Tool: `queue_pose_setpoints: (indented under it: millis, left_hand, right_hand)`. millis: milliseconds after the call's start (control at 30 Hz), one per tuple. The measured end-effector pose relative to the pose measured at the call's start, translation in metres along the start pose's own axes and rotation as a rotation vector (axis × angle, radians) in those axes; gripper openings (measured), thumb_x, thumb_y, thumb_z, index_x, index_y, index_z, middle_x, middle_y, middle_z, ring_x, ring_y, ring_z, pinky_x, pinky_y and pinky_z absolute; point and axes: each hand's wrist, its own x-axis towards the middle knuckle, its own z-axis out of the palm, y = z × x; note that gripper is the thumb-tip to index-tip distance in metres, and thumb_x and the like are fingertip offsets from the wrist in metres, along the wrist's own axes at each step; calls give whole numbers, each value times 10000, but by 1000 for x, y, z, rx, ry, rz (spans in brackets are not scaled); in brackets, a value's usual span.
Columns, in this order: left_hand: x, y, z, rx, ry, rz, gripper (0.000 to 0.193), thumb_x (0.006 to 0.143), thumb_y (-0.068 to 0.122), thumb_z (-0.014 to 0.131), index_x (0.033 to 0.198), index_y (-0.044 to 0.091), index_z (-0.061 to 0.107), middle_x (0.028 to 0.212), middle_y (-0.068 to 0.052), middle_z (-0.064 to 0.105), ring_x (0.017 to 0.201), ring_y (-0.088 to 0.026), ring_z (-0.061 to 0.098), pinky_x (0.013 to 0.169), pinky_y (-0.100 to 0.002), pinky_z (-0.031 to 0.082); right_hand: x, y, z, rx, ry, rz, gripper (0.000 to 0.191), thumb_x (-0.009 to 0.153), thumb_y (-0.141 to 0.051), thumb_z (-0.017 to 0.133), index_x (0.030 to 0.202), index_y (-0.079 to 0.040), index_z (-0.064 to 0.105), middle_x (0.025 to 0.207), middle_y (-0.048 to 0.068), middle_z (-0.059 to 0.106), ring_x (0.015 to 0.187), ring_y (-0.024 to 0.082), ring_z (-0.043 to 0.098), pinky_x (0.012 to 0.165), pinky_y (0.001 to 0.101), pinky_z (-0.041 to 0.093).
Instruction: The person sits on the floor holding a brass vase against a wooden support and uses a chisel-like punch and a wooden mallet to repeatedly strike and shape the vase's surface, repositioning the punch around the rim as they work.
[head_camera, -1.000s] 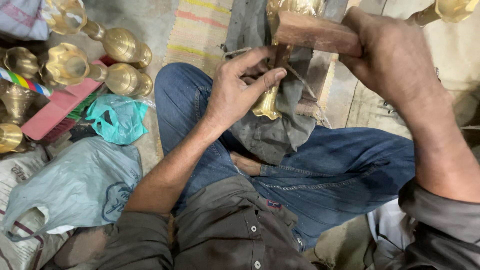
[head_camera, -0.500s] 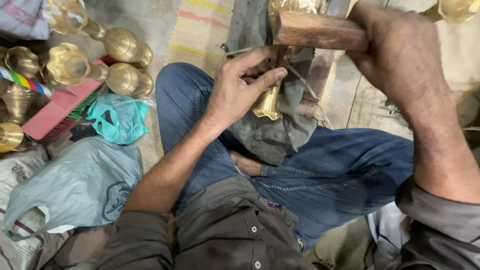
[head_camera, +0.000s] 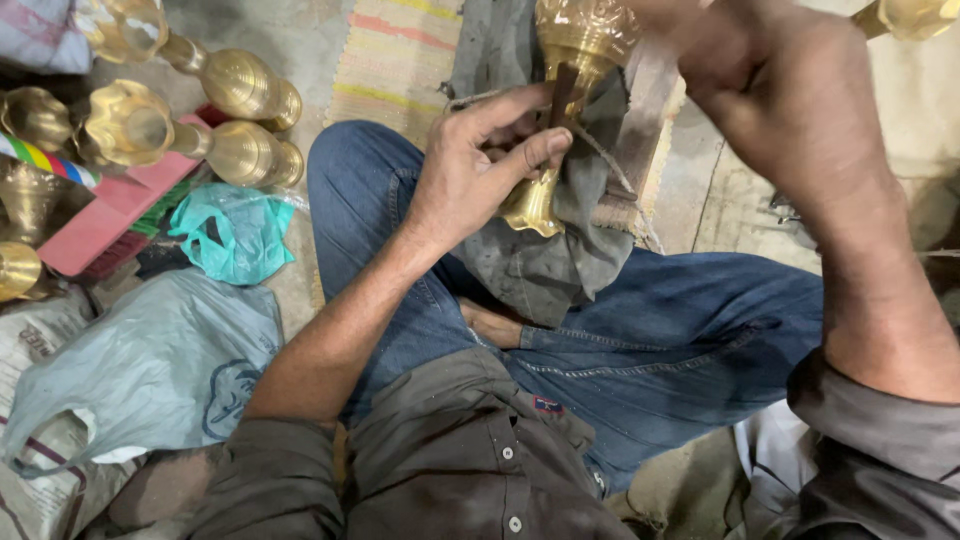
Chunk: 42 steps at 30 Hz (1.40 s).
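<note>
Gripping one brass piece — left hand | right hand raised

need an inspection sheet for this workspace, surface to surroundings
surface: grey concrete floor with a striped mat; the person sits cross-legged on it
job's things: brass vessel on a grey cloth over the lap, a dark tool set against it
clutter: brass stands lying at upper left, teal bag, grey plastic bag, pink flat piece
hands: left hand pinches the dark tool against the vessel; right hand raised at upper right, what it holds is not visible
cables: nothing seen
surroundings: another brass piece at the top right edge
</note>
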Motion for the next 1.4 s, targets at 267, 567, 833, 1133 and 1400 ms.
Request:
queue_pose_setpoints:
  millis: [267,567,833,1133,1400]
  left_hand:
    - [-1,-3,-2,10,-1,3,408,1005,180,790,1363,24,671,1008,-61,773,887,-105,763,754,-248,634]
    - [2,-7,-4,15,-19,6,405,1009,184,773,1367,39,654,1050,-61,765,894,-110,774,738,-254,673]
    - [-1,-5,-2,-17,-4,54,403,1033,181,764,1390,33,648,1082,-66,744,928,-115,771,782,-269,649]
    - [0,-4,-2,-43,-5,51,382,1050,174,766,1372,2,655,1066,-69,788,938,-115,762,819,-263,641]
    - [2,-4,-4,63,-9,30,382,1008,201,785,1321,14,671,960,-58,782,859,-116,788,727,-260,655]
  right_hand:
    - [-1,9,6,161,-10,68,374,1066,-134,823,881,64,566,724,140,575,664,233,579,607,358,456]
    - [1,-2,2,8,65,-109,379,1069,-132,822,814,-2,574,703,93,600,664,176,626,630,339,500]
    - [-2,13,13,357,-36,139,477,1063,-55,808,732,14,471,735,107,548,669,139,523,622,300,426]
    - [-3,4,2,-211,50,-204,253,862,-108,835,866,-10,602,740,94,642,684,209,629,635,362,478]
    - [-1,-3,-1,-25,-7,-100,182,933,-59,768,1021,-24,613,855,109,688,780,294,718,734,401,544]
